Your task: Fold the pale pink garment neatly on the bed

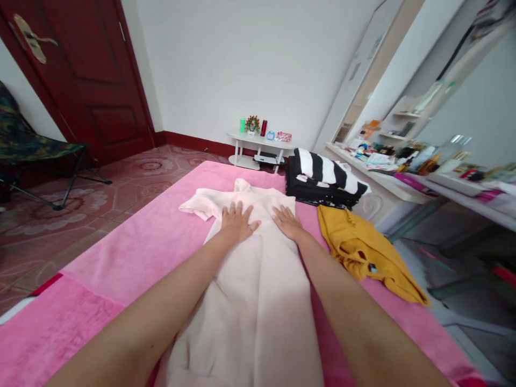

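A pale cream garment (253,279) lies spread lengthwise on a pink blanket (133,252), its collar at the far end and one short sleeve sticking out to the left. My left hand (237,222) rests flat on the garment's upper part, fingers spread. My right hand (287,221) lies flat beside it on the same cloth, fingers stretched out. Neither hand holds anything.
A crumpled mustard-yellow garment (365,252) lies to the right. Behind it sits a stack of black-and-white striped clothes (324,180). A small white table (260,146) with small items stands at the wall. A folding chair (28,150) and dark red door (84,75) are at left; cluttered shelves (407,166) at right.
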Demonstrator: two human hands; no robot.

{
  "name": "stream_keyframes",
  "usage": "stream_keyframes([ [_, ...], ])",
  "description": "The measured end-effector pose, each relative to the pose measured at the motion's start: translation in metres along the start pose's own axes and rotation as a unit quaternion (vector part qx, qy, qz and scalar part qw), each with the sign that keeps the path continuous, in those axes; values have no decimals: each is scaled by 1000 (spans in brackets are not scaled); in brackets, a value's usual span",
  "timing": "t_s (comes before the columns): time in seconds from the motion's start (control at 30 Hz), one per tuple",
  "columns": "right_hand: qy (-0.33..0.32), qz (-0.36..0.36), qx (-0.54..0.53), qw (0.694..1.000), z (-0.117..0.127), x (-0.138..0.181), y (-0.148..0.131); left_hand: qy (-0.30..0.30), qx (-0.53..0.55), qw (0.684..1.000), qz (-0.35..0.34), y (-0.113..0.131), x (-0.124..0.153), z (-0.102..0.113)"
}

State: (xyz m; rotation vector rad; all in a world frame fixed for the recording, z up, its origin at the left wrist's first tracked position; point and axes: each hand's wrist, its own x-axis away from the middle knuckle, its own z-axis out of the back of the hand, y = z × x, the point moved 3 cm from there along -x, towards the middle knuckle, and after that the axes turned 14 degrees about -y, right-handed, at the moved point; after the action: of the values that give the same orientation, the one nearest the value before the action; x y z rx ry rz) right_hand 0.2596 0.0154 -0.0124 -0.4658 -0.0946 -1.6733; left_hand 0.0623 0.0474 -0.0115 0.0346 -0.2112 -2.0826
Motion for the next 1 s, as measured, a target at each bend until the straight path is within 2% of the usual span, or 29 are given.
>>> stream_keyframes([
  [0.1,-3,2,-5,1000,-13,35,0,-17,-15,999,-23,3,21,-1],
  [0.33,3,23,-5,1000,-44,116,1,-51,-13,995,-87,4,89,-9],
  [0.43,7,35,-30,999,-50,138,2,-18,-3,992,-126,5,109,-6],
  [0.57,16,31,-61,998,-50,158,-4,30,27,977,-210,9,122,2],
  [0.67,75,39,-74,994,-42,185,-26,42,45,967,-248,12,124,5],
  [0.77,185,58,-50,980,-38,229,-66,50,41,961,-269,13,122,6],
  [0.8,199,58,-34,978,-39,242,-81,53,39,959,-276,13,121,5],
  [0.9,161,42,25,986,-50,264,-117,66,49,960,-266,11,119,5],
  [1.0,136,9,38,990,-57,260,-122,65,87,965,-238,6,120,4],
])
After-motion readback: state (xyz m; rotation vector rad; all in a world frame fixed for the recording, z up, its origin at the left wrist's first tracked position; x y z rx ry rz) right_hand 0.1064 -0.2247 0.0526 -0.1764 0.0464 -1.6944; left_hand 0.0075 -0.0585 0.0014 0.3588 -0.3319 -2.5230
